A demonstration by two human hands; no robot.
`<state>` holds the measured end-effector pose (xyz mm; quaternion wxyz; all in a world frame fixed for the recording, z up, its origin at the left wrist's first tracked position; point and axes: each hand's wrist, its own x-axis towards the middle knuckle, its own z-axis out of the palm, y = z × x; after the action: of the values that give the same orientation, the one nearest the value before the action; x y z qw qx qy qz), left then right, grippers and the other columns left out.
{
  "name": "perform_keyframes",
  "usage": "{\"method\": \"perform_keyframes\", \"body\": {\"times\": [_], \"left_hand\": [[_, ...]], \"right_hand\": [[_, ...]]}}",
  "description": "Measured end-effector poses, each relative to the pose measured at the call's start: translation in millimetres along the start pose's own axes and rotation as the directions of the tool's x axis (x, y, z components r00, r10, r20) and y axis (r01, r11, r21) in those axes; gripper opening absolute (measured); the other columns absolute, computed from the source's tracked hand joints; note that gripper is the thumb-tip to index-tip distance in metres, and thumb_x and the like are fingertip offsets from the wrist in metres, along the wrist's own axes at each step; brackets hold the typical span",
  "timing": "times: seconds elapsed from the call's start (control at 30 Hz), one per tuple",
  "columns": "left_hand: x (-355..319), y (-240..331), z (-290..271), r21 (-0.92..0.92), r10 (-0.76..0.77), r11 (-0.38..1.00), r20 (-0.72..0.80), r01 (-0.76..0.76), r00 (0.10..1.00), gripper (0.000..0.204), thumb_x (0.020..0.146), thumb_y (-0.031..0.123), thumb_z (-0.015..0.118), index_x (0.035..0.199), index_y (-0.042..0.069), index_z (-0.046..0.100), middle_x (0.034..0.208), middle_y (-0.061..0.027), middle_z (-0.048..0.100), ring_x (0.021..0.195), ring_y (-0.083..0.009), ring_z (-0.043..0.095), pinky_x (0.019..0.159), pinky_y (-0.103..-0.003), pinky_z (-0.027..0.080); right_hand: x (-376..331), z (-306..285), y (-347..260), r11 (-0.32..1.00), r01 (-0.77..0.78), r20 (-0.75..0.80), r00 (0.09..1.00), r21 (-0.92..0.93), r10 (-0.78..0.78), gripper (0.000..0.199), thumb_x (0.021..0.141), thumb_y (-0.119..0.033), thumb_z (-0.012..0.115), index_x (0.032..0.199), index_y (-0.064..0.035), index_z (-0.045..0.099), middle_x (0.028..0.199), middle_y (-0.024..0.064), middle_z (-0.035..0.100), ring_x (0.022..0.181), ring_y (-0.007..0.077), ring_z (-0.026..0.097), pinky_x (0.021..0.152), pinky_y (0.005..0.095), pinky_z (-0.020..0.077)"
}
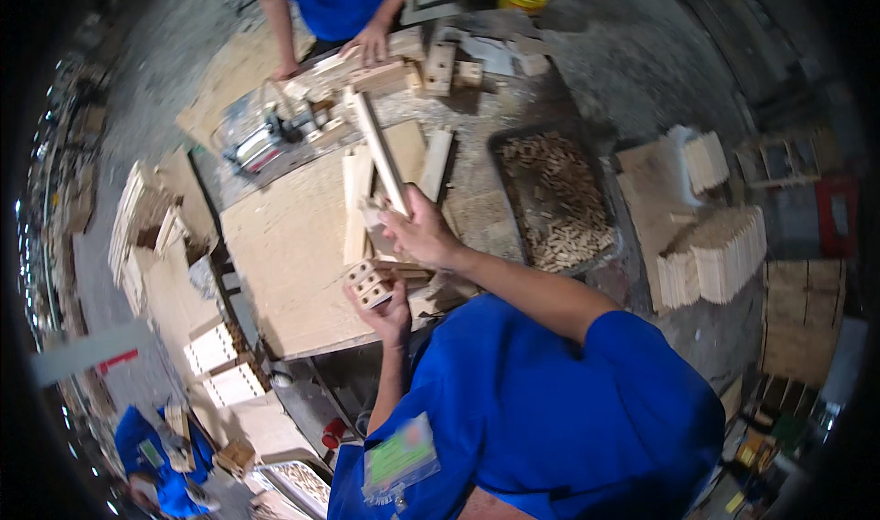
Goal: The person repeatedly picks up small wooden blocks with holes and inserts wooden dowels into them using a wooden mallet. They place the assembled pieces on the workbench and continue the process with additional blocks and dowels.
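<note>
My left hand [389, 317] is closed around a small bundle of pale wooden pieces [370, 286] with round drilled holes in their ends, at the table's near edge. Just above it, my right hand [423, 232] grips the lower end of a long, narrow wooden strip [379, 149]. The strip slants up and to the left, toward the far side. Beneath and beside it lie more wooden strips [356, 231] and another strip [438, 164] on the board. A pale bit near my right fingertips is blurred, so its kind is unclear.
A black tray [501, 167] of short wooden dowels [573, 245] stands at the right. Across the table [284, 254], a person's hand [370, 43] rests among wooden blocks [440, 69]. Stacked wooden parts [720, 259] sit farther right, and more stacks [220, 364] at left.
</note>
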<state>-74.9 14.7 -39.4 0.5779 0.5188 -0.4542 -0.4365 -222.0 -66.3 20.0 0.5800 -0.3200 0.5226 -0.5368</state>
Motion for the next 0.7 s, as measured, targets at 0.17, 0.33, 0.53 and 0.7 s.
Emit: {"method": "perform_keyframes", "body": {"times": [0.17, 0.33, 0.53, 0.7], "left_hand": [[-1.0, 8.2, -6.3, 0.075, -0.12, 0.991, 0.163, 0.109, 0.979, 0.077, 0.085, 0.006, 0.087, 0.149, 0.002, 0.044, 0.126, -0.0088, 0.061, 0.111, -0.0179, 0.064, 0.095, -0.032, 0.056], [2.0, 14.0, 8.2, 0.165, 0.009, 0.985, 0.288, -0.059, 0.957, 0.071, 0.086, 0.012, 0.087, 0.145, -0.001, 0.049, 0.119, -0.0073, 0.062, 0.103, -0.0173, 0.064, 0.092, -0.032, 0.057], [12.7, 16.7, 21.3, 0.39, 0.156, 0.846, 0.473, -0.365, 0.867, 0.063, 0.084, 0.008, 0.084, 0.139, -0.002, 0.055, 0.111, -0.0061, 0.066, 0.097, -0.0137, 0.066, 0.087, -0.028, 0.057], [6.6, 5.8, 31.1, 0.359, 0.001, 0.918, 0.427, -0.17, 0.904, 0.061, 0.081, 0.018, 0.087, 0.133, -0.001, 0.064, 0.11, -0.0134, 0.068, 0.098, -0.0267, 0.07, 0.089, -0.037, 0.058]], "right_hand": [[-9.1, -51.6, 21.3, 0.908, 0.335, -0.168, 0.909, -0.253, -0.382, 0.019, 0.101, -0.018, 0.073, 0.111, -0.0039, 0.065, 0.089, 0.0043, 0.065, 0.07, 0.0133, 0.062, 0.059, 0.0352, 0.0529], [-41.0, -203.3, 40.7, 0.575, -0.004, -0.18, 0.952, -0.818, -0.249, 0.027, 0.095, -0.027, 0.08, 0.1, -0.0002, 0.077, 0.092, 0.0189, 0.076, 0.085, 0.0326, 0.076, 0.075, 0.045, 0.0581], [-72.2, -305.8, 88.3, 0.458, -0.58, -0.632, 0.774, -0.674, 0.05, 0.028, 0.096, -0.025, 0.075, 0.115, -0.0053, 0.08, 0.099, 0.0191, 0.079, 0.095, 0.035, 0.078, 0.083, 0.0467, 0.0587], [-63.6, -298.6, 96.5, 0.334, -0.575, -0.6, 0.799, -0.747, 0.035, 0.034, 0.096, -0.023, 0.077, 0.122, -0.0011, 0.076, 0.106, 0.022, 0.078, 0.102, 0.0402, 0.076, 0.087, 0.0495, 0.0589]]}}
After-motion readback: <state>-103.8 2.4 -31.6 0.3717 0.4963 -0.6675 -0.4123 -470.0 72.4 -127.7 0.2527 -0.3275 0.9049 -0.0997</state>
